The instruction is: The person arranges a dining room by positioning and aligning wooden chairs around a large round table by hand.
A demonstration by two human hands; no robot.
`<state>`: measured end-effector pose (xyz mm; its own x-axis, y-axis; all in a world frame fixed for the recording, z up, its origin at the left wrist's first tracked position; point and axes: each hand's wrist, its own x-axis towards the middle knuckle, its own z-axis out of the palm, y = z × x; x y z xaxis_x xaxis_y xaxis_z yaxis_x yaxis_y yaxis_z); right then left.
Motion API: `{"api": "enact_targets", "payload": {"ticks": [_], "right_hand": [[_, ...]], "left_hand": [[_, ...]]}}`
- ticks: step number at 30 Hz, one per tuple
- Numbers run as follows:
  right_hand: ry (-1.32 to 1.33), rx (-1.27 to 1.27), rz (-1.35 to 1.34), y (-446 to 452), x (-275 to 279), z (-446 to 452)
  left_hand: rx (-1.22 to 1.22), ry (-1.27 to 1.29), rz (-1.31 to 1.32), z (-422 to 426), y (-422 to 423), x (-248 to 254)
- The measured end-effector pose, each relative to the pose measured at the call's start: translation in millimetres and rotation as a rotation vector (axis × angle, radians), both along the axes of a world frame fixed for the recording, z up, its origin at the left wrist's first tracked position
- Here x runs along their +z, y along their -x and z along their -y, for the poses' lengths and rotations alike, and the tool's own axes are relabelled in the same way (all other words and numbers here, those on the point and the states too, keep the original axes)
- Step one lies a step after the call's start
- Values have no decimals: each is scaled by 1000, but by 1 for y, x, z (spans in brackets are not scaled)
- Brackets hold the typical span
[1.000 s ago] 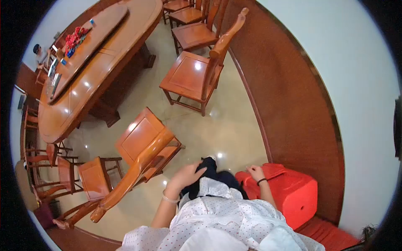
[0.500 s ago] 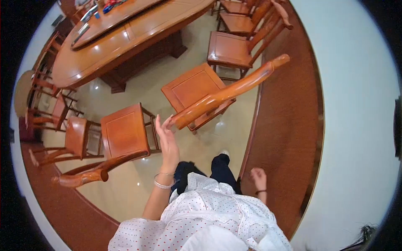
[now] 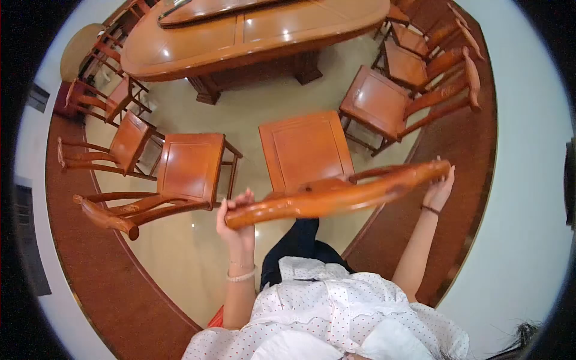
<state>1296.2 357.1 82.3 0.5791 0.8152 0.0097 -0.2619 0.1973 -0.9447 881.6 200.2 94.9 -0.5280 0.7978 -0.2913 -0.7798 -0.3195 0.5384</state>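
Wooden chair (image 3: 309, 147) held by its top rail (image 3: 336, 199), the left hand (image 3: 237, 225) curled about one end and the right hand (image 3: 441, 185) grasping the other. A second chair (image 3: 191, 163) stands to the left, a third (image 3: 377, 101) to the right. Beyond lies an oval table (image 3: 300, 39) bearing a raised turntable (image 3: 210, 11). Below: the wearer's dotted white shirt (image 3: 336, 300) and dark trousers (image 3: 303, 240); brown wall panelling (image 3: 108, 258) lines both sides.

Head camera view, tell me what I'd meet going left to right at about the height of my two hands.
Near left chair → your left hand → top rail of the held chair → your right hand → white wall.
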Motion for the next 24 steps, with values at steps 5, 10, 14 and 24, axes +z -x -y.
{"api": "enact_targets", "payload": {"ticks": [5,10,14,24], "right_hand": [[-35,83,-384,-2,-7,-26],[-93,67,-392,-14,-13,-32],[39,-51,-385,0,11,-36],[105,-86,-391,15,18,-63]], "left_hand": [[-4,-147,152,2,-4,-13],[-80,-115,121,-8,-3,-4],[-71,-79,160,-10,-3,2],[8,-144,265,-27,10,7]]}}
